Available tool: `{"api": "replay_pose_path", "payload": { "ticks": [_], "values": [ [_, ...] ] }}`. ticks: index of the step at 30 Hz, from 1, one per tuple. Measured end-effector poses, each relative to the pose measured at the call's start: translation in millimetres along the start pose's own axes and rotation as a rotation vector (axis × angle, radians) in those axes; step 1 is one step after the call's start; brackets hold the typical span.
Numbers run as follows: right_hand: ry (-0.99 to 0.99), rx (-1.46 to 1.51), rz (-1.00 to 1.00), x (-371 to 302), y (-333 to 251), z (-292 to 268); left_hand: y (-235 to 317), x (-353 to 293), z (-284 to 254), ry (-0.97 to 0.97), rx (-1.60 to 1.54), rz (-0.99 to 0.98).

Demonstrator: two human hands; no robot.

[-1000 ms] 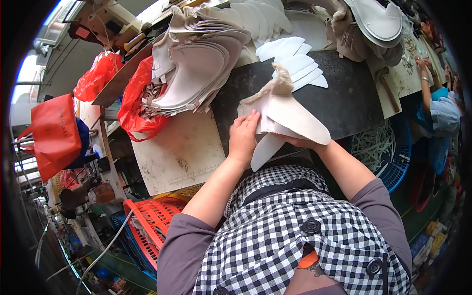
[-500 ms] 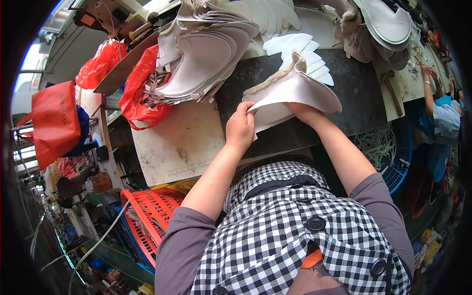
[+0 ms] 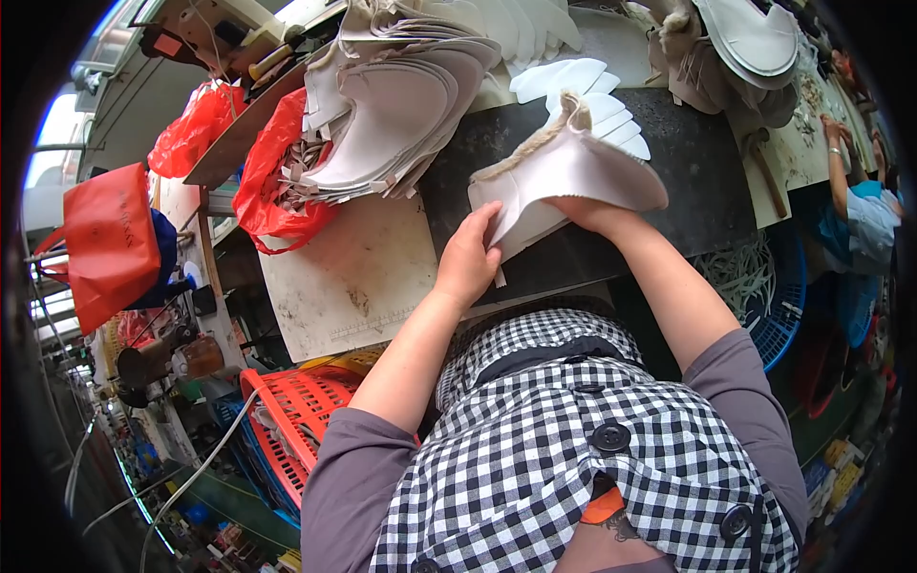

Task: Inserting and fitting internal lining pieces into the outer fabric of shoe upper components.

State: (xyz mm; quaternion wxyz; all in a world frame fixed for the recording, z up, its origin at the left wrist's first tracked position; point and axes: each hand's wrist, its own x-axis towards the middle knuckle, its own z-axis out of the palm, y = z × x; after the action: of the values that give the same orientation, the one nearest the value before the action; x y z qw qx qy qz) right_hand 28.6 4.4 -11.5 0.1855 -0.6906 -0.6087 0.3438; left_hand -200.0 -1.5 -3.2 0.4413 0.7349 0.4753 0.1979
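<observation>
A pale, curved shoe upper point(image 3: 568, 172) with a fuzzy, fur-like lining along its far edge is held up over a black mat point(image 3: 702, 210). My left hand point(image 3: 468, 253) holds its near left edge, the fingers lying along the piece and the thumb lower down. From the near right side, my right hand point(image 3: 587, 214) reaches in under the raised flap and grips it; those fingers are mostly hidden by the material. Just beyond the upper, several white cut pieces point(image 3: 616, 124) lie fanned out on the mat.
A tall stack of pale uppers point(image 3: 406, 105) stands at left beside a red plastic bag point(image 3: 277, 205) of scraps. More fur-lined pieces point(image 3: 750, 43) sit far right, near a hammer point(image 3: 769, 177). Red point(image 3: 296, 406) and blue baskets point(image 3: 785, 306) flank me. Another person's hand point(image 3: 834, 134) shows far right.
My left hand's fingers have shifted from a pinch at the edge to lying straighter along the upper. The upper has tilted slightly, its flap opening a little. My right hand stays under it.
</observation>
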Motion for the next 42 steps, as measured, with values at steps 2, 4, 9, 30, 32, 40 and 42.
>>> {"api": "replay_pose_path", "payload": {
  "ticks": [2, 4, 9, 30, 32, 40, 42],
  "values": [
    [0.076, 0.02, -0.23, -4, -7, 7, -17, -2, -4, 0.023, 0.239, 0.154],
    [0.255, 0.072, -0.34, -10, -4, 25, -26, -2, -6, 0.036, 0.477, 0.311],
    [-0.002, 0.18, -0.184, -3, -9, 28, -31, -4, -7, 0.133, 0.343, 0.259],
    [0.091, 0.112, -0.056, -8, -18, 34, -38, 1, -26, -0.011, 0.134, 0.246],
    [0.304, -0.073, -0.203, -6, -23, 46, -38, 0, -28, -0.02, 0.122, 0.252],
    [0.157, -0.164, -0.111, 8, -25, 47, -38, 0, -29, -0.034, 0.129, 0.255],
    [0.145, -0.168, -0.113, 8, -28, 44, -38, -1, -29, -0.028, 0.13, 0.259]
  ]
}}
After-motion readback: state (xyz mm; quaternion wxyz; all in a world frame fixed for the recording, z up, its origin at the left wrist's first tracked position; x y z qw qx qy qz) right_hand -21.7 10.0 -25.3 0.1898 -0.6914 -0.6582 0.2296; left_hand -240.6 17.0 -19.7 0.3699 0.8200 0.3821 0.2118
